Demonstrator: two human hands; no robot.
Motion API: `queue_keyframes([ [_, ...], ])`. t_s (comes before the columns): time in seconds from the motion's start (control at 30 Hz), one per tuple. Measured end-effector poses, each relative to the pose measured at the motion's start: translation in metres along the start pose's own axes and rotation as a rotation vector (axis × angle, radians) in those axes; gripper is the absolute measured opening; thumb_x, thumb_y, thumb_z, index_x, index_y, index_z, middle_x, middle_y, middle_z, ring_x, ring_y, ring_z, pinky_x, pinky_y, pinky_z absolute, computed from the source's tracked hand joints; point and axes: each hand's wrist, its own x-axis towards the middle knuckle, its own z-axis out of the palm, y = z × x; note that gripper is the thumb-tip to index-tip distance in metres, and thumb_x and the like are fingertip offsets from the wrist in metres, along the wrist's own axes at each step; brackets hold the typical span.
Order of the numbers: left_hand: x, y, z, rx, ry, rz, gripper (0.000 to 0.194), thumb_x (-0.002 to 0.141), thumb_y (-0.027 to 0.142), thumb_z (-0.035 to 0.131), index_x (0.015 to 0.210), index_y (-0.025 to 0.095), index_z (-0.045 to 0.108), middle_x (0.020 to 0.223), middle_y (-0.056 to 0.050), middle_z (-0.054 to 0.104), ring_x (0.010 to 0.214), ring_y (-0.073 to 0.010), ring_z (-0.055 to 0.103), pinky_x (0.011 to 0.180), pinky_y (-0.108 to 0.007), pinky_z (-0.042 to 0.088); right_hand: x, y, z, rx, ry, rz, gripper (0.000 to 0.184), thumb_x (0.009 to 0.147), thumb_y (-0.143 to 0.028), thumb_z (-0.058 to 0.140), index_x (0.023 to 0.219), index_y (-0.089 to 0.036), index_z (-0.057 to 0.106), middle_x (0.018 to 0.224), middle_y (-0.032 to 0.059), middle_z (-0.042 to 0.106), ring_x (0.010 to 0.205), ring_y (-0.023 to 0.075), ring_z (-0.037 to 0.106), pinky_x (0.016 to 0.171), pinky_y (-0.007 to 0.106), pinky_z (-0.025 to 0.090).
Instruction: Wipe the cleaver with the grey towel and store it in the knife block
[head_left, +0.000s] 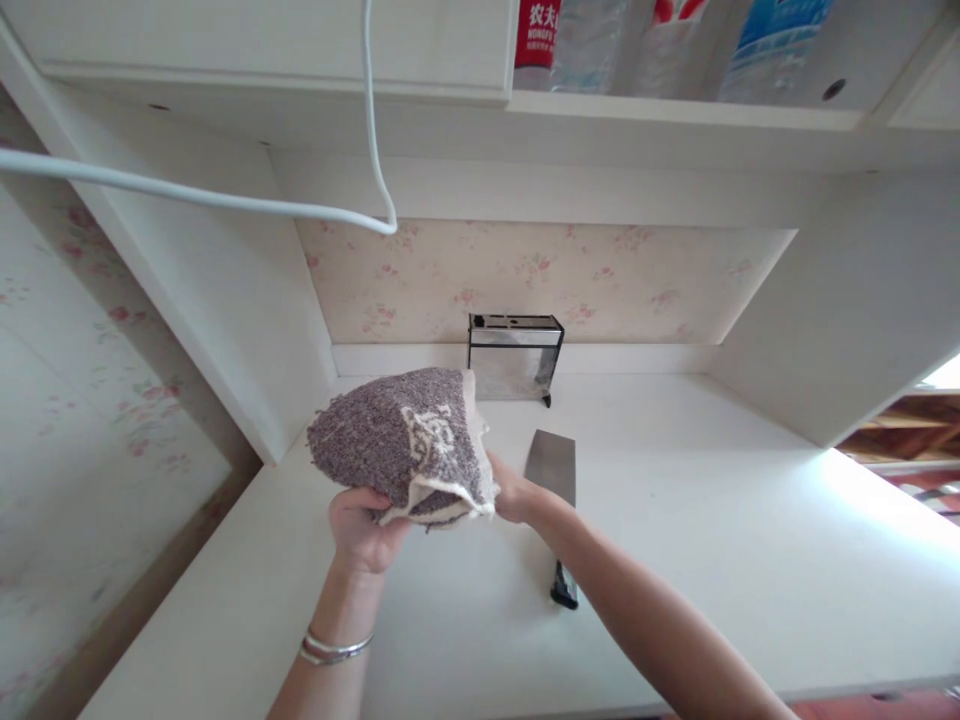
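Observation:
A folded grey-brown towel with cream trim and a cream pattern is raised above the white counter. Its lower left edge is gripped in my left hand, the thumb lying over the front. My right hand is at the towel's right edge and appears to hold it from behind; the cloth hides most of its fingers. A cleaver lies flat on the counter beside my right hand, blade away from me and black handle towards me. My right forearm crosses over its middle.
A metal knife block with a black frame stands against the back ledge. A white cable hangs across the upper left. Plastic bottles stand on the shelf overhead. White side panels flank the counter.

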Motion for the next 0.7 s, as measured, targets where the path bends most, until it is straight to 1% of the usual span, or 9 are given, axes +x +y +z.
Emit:
queue_keyframes([
  [0.03,0.002,0.002,0.001,-0.016,-0.012,0.036,0.067,0.043,0.006,0.047,0.105,0.019,0.068,0.087,-0.005,0.075,0.088,-0.0329,0.069,0.094,-0.067,0.041,-0.005,0.007,-0.009,0.065,-0.015,0.071,0.046,0.098,-0.039,0.036,0.115,0.001,0.053,0.089,0.0035,0.065,0.06,0.0067,0.056,0.071,0.034,0.055],
  [0.07,0.004,0.004,0.001,-0.027,-0.027,0.066,0.065,0.044,0.006,0.047,0.105,0.019,0.068,0.089,-0.005,0.075,0.092,-0.0336,0.068,0.095,-0.067,0.04,-0.011,0.013,-0.018,0.169,-0.025,0.178,0.049,0.095,-0.047,0.037,0.117,-0.006,0.052,0.086,0.0001,0.062,0.053,0.0067,0.057,0.048,0.02,0.049],
  [0.1,0.006,0.006,0.002,-0.027,-0.037,0.089,0.063,0.046,0.006,0.048,0.104,0.019,0.068,0.091,-0.006,0.075,0.095,-0.0341,0.067,0.095,-0.067,0.041,-0.018,0.017,-0.024,0.301,-0.018,0.303,0.047,0.094,-0.049,0.038,0.12,-0.012,0.048,0.081,-0.0032,0.06,0.044,0.006,0.053,0.036,0.017,0.041],
  [0.2,0.012,0.007,0.002,0.086,0.02,0.138,0.059,0.048,0.002,0.051,0.102,0.019,0.068,0.093,-0.005,0.074,0.096,-0.0331,0.067,0.092,-0.062,0.046,-0.037,0.021,-0.037,0.65,0.108,0.613,0.049,0.089,-0.049,0.048,0.13,-0.026,0.035,0.08,-0.0068,0.052,0.036,0.0044,0.045,0.03,0.017,0.034],
  [0.3,0.017,-0.004,0.003,0.276,0.113,0.214,0.062,0.045,-0.005,0.055,0.1,0.019,0.067,0.091,-0.002,0.074,0.092,-0.0286,0.068,0.087,-0.051,0.053,-0.049,0.019,-0.04,0.733,0.261,0.625,0.05,0.088,-0.048,0.049,0.131,-0.028,0.033,0.079,-0.0061,0.048,0.038,0.0041,0.043,0.032,0.018,0.033],
  [0.4,0.019,-0.023,0.004,0.375,0.137,0.215,0.062,0.043,-0.006,0.058,0.098,0.021,0.067,0.09,0.001,0.074,0.088,-0.0246,0.069,0.082,-0.041,0.056,-0.055,0.014,-0.039,0.751,0.3,0.545,0.04,0.091,-0.045,0.047,0.125,-0.027,0.037,0.072,-0.0075,0.043,0.039,0.0036,0.038,0.035,0.018,0.03],
  [0.47,0.019,-0.033,0.004,0.379,0.15,0.169,0.061,0.042,-0.005,0.059,0.096,0.021,0.067,0.088,0.001,0.074,0.085,-0.0241,0.069,0.078,-0.039,0.057,-0.059,0.01,-0.037,0.743,0.194,0.525,0.034,0.092,-0.044,0.046,0.119,-0.026,0.04,0.069,-0.0076,0.042,0.042,0.0044,0.038,0.038,0.018,0.03],
  [0.6,0.015,-0.036,0.0,0.323,0.231,0.102,0.059,0.04,-0.002,0.056,0.094,0.02,0.067,0.083,0.0,0.074,0.083,-0.0283,0.069,0.076,-0.045,0.057,-0.065,-0.003,-0.03,0.674,-0.161,0.526,0.035,0.094,-0.044,0.044,0.123,-0.025,0.043,0.071,-0.005,0.048,0.05,0.0071,0.044,0.046,0.02,0.035],
  [0.7,0.01,-0.028,-0.003,0.235,0.2,0.087,0.058,0.04,0.003,0.057,0.095,0.019,0.068,0.081,-0.003,0.075,0.088,-0.0328,0.068,0.08,-0.05,0.055,-0.069,-0.011,-0.027,0.699,-0.232,0.509,0.036,0.096,-0.044,0.039,0.127,-0.025,0.039,0.072,-0.0052,0.046,0.053,0.0076,0.044,0.05,0.021,0.036],
])
